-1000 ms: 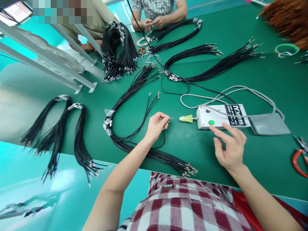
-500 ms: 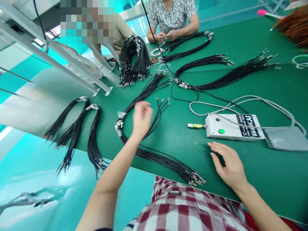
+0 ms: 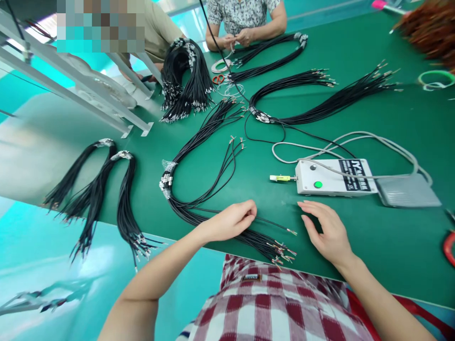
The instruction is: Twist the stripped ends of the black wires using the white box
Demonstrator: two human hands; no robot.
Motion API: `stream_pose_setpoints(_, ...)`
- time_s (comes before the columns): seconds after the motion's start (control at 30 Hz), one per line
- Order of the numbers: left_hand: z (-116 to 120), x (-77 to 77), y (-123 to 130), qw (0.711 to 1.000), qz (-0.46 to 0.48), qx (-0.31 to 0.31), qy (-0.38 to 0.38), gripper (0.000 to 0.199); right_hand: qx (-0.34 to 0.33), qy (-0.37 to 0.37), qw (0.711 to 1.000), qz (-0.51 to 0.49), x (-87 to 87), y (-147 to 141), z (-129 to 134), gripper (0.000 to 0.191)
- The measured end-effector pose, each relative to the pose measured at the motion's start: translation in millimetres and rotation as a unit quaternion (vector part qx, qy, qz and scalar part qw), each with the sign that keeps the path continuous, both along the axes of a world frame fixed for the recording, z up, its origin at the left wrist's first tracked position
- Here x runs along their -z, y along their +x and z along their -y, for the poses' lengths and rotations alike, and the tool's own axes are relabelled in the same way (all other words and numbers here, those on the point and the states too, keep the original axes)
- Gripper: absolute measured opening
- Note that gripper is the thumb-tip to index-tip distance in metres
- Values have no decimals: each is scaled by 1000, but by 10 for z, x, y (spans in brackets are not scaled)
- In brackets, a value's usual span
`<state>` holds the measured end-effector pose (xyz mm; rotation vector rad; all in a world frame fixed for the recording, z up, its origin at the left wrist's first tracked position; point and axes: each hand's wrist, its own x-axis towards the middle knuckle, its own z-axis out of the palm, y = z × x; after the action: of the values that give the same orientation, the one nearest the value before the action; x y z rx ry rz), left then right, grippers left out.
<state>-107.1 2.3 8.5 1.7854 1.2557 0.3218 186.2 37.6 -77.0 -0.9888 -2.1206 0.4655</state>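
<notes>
My left hand is closed on a single black cable, whose stripped end with thin coloured wires sticks out toward my right hand. Just below it lies the bundle of black cables that this cable belongs to, curving left to a band of clear wrap and white labels. Over the table, fingers apart and holding nothing, my right hand is below a white box with a green button. From the box's left side projects a small yellow-green tip piece, near neither hand's fingers.
A grey pedal sits right of the box, with grey cord looping behind. More black cable bundles lie left and at the back. Orange-handled scissors are at the right edge. A co-worker's hands work across the table.
My left hand has come down and right from above the bundle's middle and now grips one cable, drawn slightly apart from the others. My right hand keeps its open pose. The view has shifted slightly.
</notes>
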Motion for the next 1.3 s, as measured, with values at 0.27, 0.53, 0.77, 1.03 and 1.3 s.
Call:
stream_pose_setpoints(0.27, -45, -235, 448, 996, 74, 20, 55, 16, -7, -178, 978, -105, -244, -154, 117, 16)
stream_pose_setpoints(0.53, -36, -105, 546, 986, 128, -105, 32, 23, -23, -312, 917, -249, -401, -295, 177, 11)
stream_pose_setpoints(0.77, 21, -8, 562, 967, 183, -172, -36, 25, -23, -393, 861, -321, -520, -431, 85, 16)
stream_pose_setpoints(1.03, 39, -24, 644, 948, 219, -220, -75, 23, -48, -451, 813, -365, -584, -580, 4, 20)
stream_pose_setpoints(1.3, 46, -7, 654, 943, 230, -233, -63, 21, -65, -483, 774, -404, -526, -614, 18, 19)
